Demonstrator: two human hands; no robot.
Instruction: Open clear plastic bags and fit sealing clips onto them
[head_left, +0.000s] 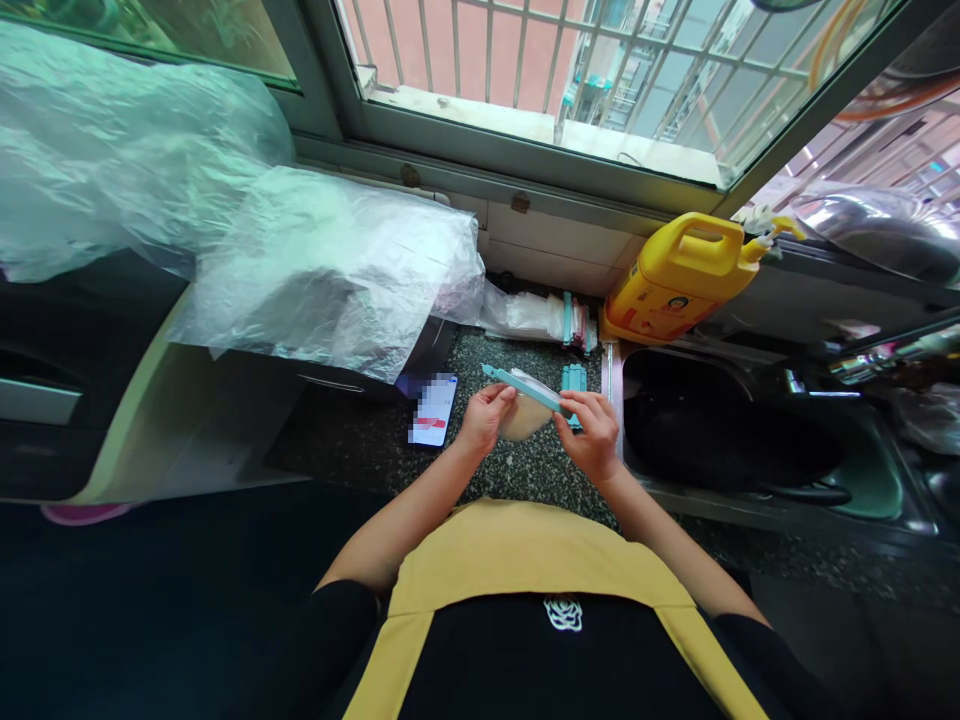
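A teal bag sealing clip (529, 389) lies across the top of a small clear bag (525, 418) with something pale beige in it. My left hand (486, 418) pinches the bag just under the clip's left part, fingers closed. The clip's right end is between the thumb and fingers of my right hand (592, 437). Both hands hold the bag and clip above the speckled dark counter (502, 470). Several more teal clips (574, 378) lie side by side just behind my right hand.
A phone (433, 412) lies left of my hands. Behind are clipped plastic bags (529, 318) and a yellow pump jug (671, 285). At right, a dark wok (720, 440) sits in the sink (885, 480). Plastic sheeting (337, 260) covers an appliance at left.
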